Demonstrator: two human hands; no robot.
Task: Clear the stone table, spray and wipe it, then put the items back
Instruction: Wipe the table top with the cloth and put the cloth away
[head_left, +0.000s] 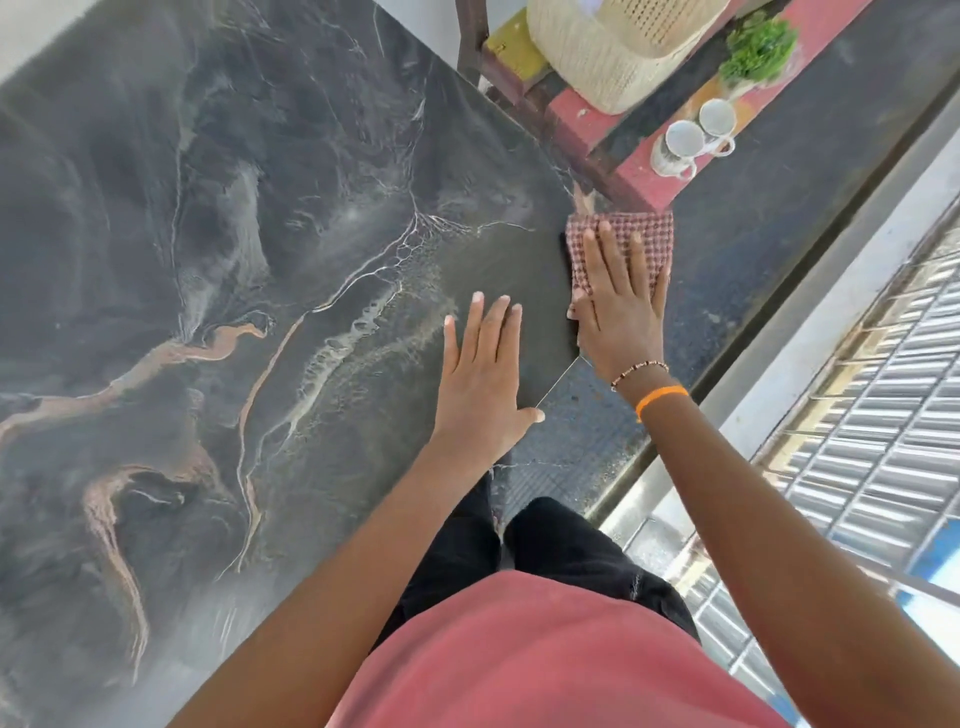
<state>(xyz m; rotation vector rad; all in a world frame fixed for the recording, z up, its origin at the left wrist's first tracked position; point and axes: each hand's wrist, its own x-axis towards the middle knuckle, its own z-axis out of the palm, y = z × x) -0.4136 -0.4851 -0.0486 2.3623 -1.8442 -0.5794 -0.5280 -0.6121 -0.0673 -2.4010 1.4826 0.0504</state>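
Dark stone fills most of the frame: your stone table (218, 270) runs from the upper left down to the lower centre, its slab grey-black with pale white veins branching near the middle and rusty orange streaks curling through the lower left. Faint smeared haze lies over its surface, and nothing stands on it apart from what your hands bring.

Along the top right, a red wooden bench (631, 176) stands beside the table's far corner, carrying a woven straw basket (602, 62), a small green potted plant (756, 49) and two white mugs (693, 140) side by side. At the right edge you see a metal railing (857, 415) over a corrugated roof.

Your left hand (480, 374) lies flat on the slab near its right edge, fingers straight and slightly spread, grasping nothing.

Your right hand (621, 306) presses palm-down with fingers extended and spread on a red-and-white checked cloth (618, 234), which sits at the table's right edge, centre right of the frame, partly overhanging it. That wrist wears an orange band (661, 397) and a beaded bracelet (639, 370).
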